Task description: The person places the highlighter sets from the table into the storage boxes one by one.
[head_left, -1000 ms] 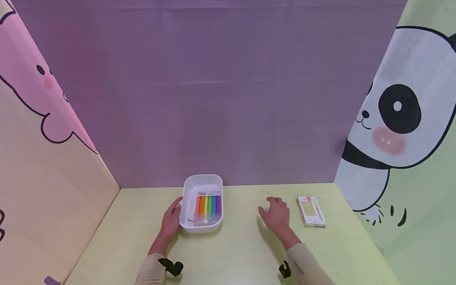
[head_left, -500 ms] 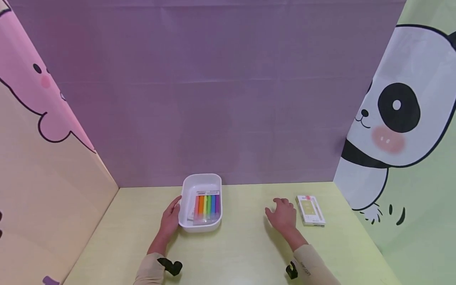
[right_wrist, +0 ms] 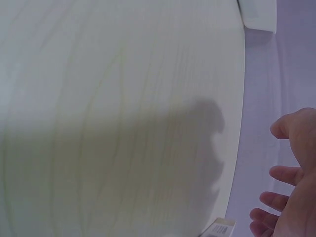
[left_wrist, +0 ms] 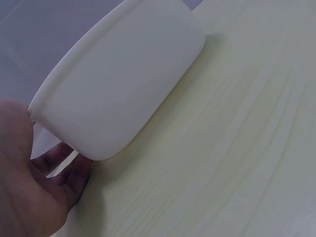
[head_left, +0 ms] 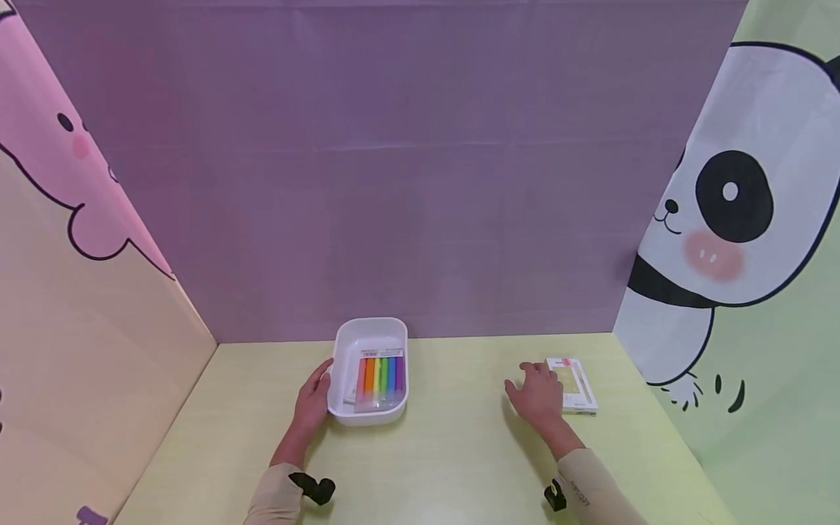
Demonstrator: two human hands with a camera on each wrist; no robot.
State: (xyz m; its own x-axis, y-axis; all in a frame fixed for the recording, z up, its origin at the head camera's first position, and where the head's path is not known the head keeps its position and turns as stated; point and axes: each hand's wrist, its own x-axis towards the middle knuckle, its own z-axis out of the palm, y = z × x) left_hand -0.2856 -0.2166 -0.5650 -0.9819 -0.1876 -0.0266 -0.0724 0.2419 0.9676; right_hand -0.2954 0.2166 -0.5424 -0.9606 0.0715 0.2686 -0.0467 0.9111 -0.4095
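A white plastic bin (head_left: 370,334) sits left of centre on the table. My left hand (head_left: 311,402) grips its left side, thumb at the rim and fingers lower down on the wall, as the left wrist view of the bin (left_wrist: 123,79) shows. Inside lies a clear packet of rainbow-coloured sticks (head_left: 380,381), partly covering something white. My right hand (head_left: 542,395) hovers with loosely bent fingers and holds nothing. It overlaps the left edge of a flat white box with a gold panel (head_left: 581,392). The right wrist view catches only a corner of that box (right_wrist: 220,228).
The pale wooden table (head_left: 440,452) meets a purple backdrop (head_left: 420,182) at its far edge. Printed side panels stand at left and right, with a panda (head_left: 741,189) on the right one. A purple shape (head_left: 91,515) shows at the lower left.
My right hand has moved to the right, from beside the middle of the table to the white box's left edge. The left hand keeps its grip on the bin.
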